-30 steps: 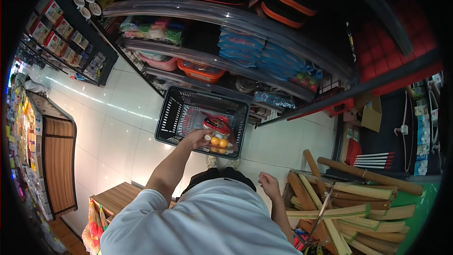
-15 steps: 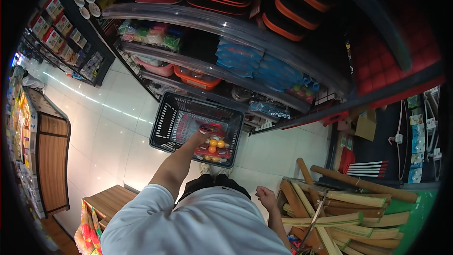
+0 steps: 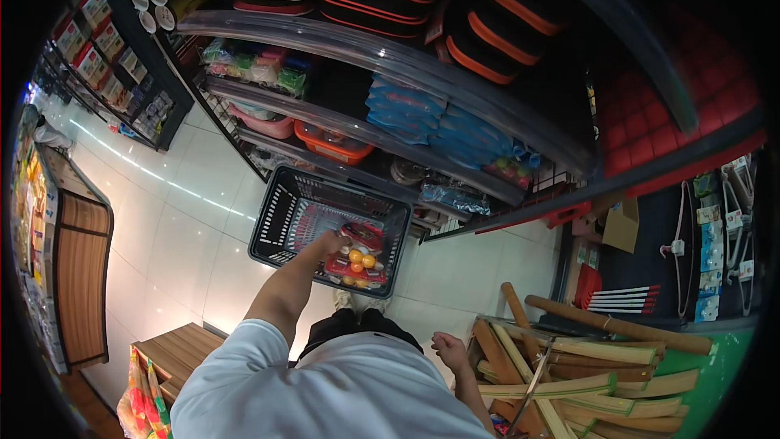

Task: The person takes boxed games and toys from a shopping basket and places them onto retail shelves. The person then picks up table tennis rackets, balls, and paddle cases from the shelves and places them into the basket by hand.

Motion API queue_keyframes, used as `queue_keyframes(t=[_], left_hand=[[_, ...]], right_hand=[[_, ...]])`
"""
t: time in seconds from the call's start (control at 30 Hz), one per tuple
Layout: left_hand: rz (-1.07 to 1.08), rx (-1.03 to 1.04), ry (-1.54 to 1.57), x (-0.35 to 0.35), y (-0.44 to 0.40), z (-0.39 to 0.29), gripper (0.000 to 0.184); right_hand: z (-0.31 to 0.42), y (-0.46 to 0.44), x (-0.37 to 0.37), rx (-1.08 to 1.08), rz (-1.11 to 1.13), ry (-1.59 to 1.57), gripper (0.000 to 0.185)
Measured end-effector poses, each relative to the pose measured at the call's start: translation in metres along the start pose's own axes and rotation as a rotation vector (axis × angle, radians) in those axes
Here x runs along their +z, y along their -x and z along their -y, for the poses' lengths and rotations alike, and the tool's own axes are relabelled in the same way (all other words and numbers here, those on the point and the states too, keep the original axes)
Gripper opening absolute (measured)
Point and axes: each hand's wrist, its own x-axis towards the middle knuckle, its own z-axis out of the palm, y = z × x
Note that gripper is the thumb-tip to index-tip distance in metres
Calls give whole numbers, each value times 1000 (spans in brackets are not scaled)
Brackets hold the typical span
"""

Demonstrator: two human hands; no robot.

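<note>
A dark plastic shopping basket (image 3: 275, 210) stands on the tiled floor near my feet. My left hand (image 3: 331, 242) reaches into it, with its fingers closed at the edge of a red and black package (image 3: 364, 234). Beside that hand lie orange and white balls (image 3: 357, 258) in clear packs with red parts, several of them in the basket. My right hand (image 3: 447, 348) hangs at my right side with its fingers curled, and nothing shows in it.
Ahead is a shelf unit (image 3: 325, 110) with blue packets (image 3: 402, 110), an orange tub (image 3: 329, 142) and black-orange cases (image 3: 504, 28). Rolled mats and wooden slats (image 3: 585, 378) fill a bin at the right. A wooden display (image 3: 84, 284) stands left.
The view has shifted, so the basket appears farther left. My left hand has moved within the basket by the red and black package; my right hand stays at my side.
</note>
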Motion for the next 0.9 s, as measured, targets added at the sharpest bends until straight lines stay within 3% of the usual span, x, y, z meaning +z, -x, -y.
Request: queue_keyframes(t=[0.07, 0.17, 0.23, 0.47, 0.53, 0.77, 0.9], left_hand=[[63, -9, -20, -3, 0, -6, 60], [-46, 70, -265, 11, -10, 5, 58], [-24, 259, -386, 11, -11, 12, 59], [-93, 181, -140, 25, -31, 24, 70], [-212, 204, -81, 27, -19, 16, 74], [-374, 433, 56, 28, 19, 11, 66], [-493, 618, 101, 29, 59, 11, 56]], right_hand=[[1, 1, -1, 4, 0, 9, 31], [-1, 1, -4, 8, -3, 23, 32], [-2, 2, -6, 14, -13, 30, 32], [-5, 5, -7, 63, 26, 46, 34], [-9, 2, -6, 59, 28, 52, 33], [8, -21, 5, -48, -7, 26, 29], [51, -40, 6, -277, -21, -5, 28]])
